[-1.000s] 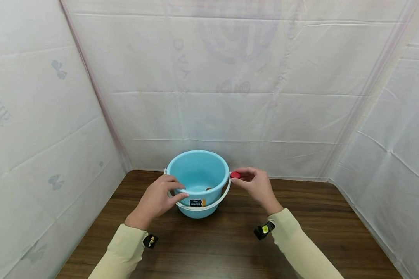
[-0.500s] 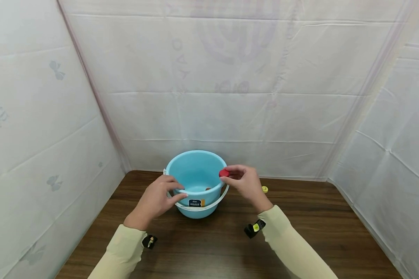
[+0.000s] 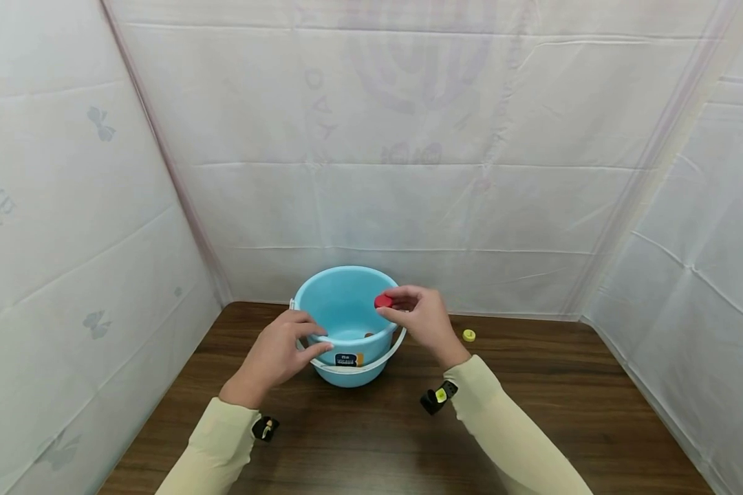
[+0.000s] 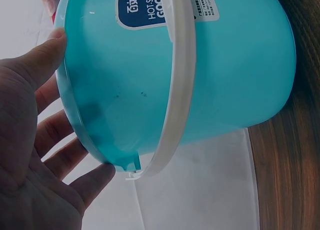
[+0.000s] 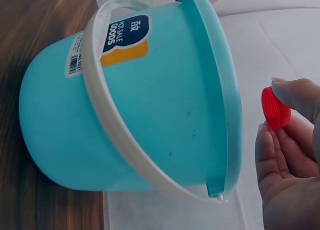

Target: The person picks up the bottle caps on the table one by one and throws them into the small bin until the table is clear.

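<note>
A light-blue plastic bucket (image 3: 340, 354) with a white handle (image 4: 182, 85) stands upright on the table. My left hand (image 3: 278, 352) grips its near-left rim, with the thumb on the near side and the fingers over the edge. Between the thumb and fingers of my right hand (image 3: 424, 317) is a red bottle cap (image 5: 276, 109), pinched above the bucket's right rim and apart from it in the right wrist view. Inside the bucket, a small brownish-orange piece (image 3: 369, 335) is partly visible; the near wall hides the rest.
A yellow bottle cap (image 3: 468, 335) lies on the dark wooden table (image 3: 359, 440), right of the bucket. White sheeting (image 3: 371, 206) rises behind the table and along both sides.
My right hand has carried the red bottle cap leftward and slightly up, from beside the bucket to over its rim. The yellow cap has come into sight. My left hand stays put.
</note>
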`<state>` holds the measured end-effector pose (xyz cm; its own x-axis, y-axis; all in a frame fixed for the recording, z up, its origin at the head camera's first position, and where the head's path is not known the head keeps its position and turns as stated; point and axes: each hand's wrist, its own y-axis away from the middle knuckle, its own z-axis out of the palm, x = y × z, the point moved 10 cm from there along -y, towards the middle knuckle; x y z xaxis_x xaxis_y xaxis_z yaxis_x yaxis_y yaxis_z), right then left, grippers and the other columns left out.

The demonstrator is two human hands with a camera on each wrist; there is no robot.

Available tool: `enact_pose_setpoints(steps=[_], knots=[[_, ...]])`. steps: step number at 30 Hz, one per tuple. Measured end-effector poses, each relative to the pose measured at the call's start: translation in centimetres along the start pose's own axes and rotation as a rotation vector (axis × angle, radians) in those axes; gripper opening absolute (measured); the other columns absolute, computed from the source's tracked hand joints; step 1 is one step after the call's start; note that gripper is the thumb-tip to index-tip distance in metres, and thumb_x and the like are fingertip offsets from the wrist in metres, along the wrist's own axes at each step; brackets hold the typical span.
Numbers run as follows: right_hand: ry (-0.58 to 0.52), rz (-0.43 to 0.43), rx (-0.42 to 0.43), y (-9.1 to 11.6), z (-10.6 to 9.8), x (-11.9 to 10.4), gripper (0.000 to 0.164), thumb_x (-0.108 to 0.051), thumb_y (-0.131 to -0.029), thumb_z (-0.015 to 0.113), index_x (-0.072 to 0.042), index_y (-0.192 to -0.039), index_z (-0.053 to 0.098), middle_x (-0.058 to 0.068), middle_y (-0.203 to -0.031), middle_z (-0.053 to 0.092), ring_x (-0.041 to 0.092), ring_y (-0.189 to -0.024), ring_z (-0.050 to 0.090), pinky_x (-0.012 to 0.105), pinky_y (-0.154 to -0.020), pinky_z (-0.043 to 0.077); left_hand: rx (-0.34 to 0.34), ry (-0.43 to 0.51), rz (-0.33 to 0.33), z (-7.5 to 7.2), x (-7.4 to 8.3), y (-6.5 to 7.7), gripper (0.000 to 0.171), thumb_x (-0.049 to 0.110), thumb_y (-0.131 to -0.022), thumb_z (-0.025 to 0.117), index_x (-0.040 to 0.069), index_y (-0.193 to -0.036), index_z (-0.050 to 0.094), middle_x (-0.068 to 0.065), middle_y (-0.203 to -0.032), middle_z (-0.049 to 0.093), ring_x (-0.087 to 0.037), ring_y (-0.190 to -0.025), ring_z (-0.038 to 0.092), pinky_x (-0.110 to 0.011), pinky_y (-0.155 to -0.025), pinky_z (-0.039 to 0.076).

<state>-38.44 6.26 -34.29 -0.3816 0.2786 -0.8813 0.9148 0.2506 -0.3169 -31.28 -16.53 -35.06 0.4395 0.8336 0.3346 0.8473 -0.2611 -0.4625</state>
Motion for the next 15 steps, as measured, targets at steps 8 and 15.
enact_pose_setpoints(steps=[8, 15], knots=[[0.011, 0.019, -0.001, -0.44, 0.6, 0.1, 0.036, -0.026, -0.083, 0.088, -0.012, -0.114, 0.078, 0.007, -0.107, 0.076, 0.02, -0.093, 0.07, 0.034, -0.082, 0.062, -0.003, 0.003, 0.002, 0.07, 0.0, -0.02, 0.025, 0.038, -0.083, 0.085, 0.018, -0.098, 0.082, 0.004, -0.1, 0.069, -0.016, -0.098, 0.06, -0.039, -0.083, 0.061], [0.015, 0.03, -0.002, -0.55, 0.92, 0.12, 0.035, -0.026, -0.084, 0.087, -0.013, -0.114, 0.077, 0.006, -0.109, 0.076, 0.022, -0.095, 0.071, 0.037, -0.084, 0.063, -0.001, 0.006, 0.002, 0.02, 0.02, -0.07, 0.025, 0.038, -0.084, 0.085, 0.018, -0.098, 0.082, 0.004, -0.1, 0.069, -0.017, -0.099, 0.06, -0.039, -0.084, 0.06]])
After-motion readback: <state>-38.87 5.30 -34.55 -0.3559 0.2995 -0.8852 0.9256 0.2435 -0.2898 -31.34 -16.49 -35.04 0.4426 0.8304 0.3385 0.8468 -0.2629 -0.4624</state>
